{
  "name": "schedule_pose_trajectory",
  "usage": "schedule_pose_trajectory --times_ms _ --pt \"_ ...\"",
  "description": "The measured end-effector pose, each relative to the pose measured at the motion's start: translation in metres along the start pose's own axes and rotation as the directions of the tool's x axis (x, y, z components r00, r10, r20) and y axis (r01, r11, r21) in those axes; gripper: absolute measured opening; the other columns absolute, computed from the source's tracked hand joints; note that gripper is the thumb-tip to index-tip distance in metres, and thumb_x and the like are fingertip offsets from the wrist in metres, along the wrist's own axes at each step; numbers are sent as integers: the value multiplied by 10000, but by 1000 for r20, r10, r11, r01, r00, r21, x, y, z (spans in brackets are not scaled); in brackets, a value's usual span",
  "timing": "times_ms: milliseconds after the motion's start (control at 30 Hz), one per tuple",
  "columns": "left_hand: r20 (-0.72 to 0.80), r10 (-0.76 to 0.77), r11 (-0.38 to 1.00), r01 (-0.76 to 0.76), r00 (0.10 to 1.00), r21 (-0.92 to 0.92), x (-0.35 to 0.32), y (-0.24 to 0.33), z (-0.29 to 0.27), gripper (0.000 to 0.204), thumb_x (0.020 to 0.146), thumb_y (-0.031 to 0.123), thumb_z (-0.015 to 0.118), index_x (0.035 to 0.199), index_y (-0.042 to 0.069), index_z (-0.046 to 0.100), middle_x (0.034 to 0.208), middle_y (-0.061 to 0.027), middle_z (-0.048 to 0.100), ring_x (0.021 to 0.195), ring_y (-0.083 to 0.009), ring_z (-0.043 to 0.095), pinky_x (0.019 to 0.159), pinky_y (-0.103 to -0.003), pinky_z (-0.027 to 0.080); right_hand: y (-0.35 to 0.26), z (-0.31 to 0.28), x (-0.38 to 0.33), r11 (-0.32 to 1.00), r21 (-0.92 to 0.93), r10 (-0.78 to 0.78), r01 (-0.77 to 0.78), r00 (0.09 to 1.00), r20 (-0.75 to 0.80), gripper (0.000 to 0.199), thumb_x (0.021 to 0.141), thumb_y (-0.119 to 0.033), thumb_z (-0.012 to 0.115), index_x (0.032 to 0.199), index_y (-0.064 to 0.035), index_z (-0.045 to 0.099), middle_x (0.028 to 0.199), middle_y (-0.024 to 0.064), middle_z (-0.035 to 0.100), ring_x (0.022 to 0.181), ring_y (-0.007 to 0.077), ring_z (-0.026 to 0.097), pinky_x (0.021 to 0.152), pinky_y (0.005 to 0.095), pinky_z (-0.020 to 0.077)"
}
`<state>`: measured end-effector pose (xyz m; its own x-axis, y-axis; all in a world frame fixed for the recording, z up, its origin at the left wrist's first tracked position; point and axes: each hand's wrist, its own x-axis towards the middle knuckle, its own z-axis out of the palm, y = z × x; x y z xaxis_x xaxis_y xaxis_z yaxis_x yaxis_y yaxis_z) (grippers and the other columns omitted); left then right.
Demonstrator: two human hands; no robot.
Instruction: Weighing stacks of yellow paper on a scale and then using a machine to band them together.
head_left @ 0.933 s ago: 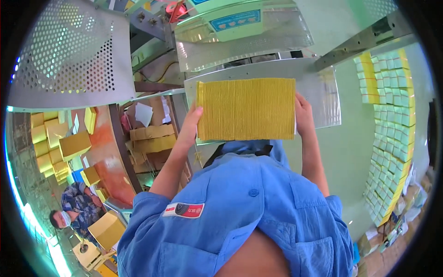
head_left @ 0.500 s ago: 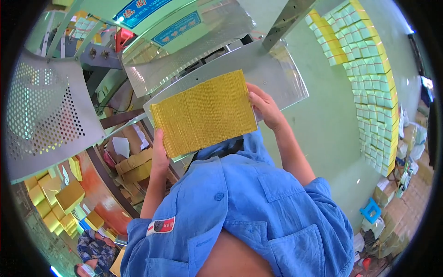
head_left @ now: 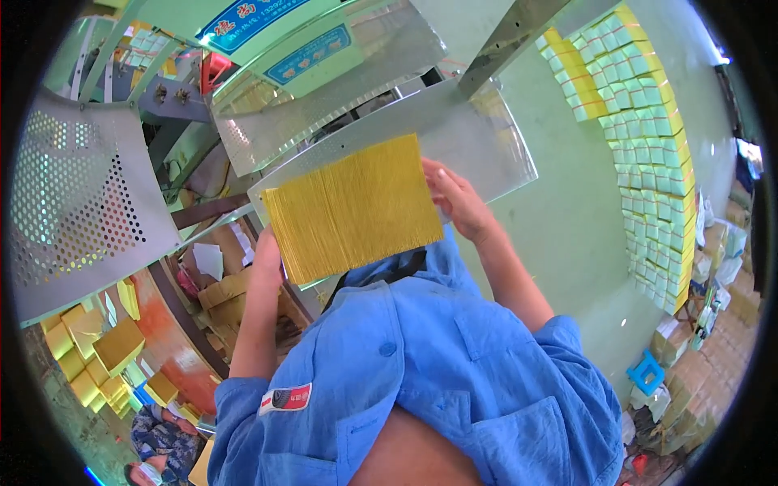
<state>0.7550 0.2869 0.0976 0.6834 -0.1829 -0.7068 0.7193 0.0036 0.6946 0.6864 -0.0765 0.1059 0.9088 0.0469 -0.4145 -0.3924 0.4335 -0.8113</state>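
Observation:
Between my two hands is a thick stack of yellow-gold paper sheets (head_left: 352, 211), tilted over a shiny metal shelf (head_left: 490, 138). My left hand (head_left: 268, 257) grips the stack at its left end, its fingers partly hidden. At the opposite end, my right hand (head_left: 455, 197) holds the right edge, with bent fingers against the sheets and the fingertips partly out of sight. Fine lines run across the stack, showing the sheet edges.
A machine with a clear cover (head_left: 324, 77) stands beyond the shelf. At left is a perforated metal panel (head_left: 77, 186). Rows of banded paper bundles (head_left: 648, 162) line the floor at right, near a blue stool (head_left: 646, 373). Another person (head_left: 166, 437) is at lower left.
The stack has shifted slightly left and toward me, and both hands have moved with it. The sheets at its left part look more fanned.

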Motion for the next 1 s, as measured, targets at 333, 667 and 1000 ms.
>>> schedule_pose_trajectory --times_ms 333,667,1000 --pt "-49 613 778 -591 788 214 35 -27 64 457 1004 399 390 1205 23 554 1079 -82 621 967 -192 591 816 -324 480 -63 -17 60 919 224 -315 324 946 -77 413 888 -45 542 1300 -26 514 1179 33 609 1080 108 556 927 258 434" --pt "104 400 910 -381 911 -164 55 -14 128 430 1011 313 386 1317 23 471 1311 -84 529 1230 -205 477 1044 -363 363 -60 -64 79 800 -315 -574 510 804 -157 271 914 -24 560 1183 -9 592 1078 40 650 1001 109 592 887 243 444" --pt "-36 558 752 -523 829 -402 101 -50 166 530 1032 328 341 1461 21 293 1480 -90 328 1345 -206 341 1106 -338 283 -78 -95 55 573 -724 -798 383 463 -386 93 896 -9 557 989 -11 566 922 44 574 832 120 548 776 249 456"
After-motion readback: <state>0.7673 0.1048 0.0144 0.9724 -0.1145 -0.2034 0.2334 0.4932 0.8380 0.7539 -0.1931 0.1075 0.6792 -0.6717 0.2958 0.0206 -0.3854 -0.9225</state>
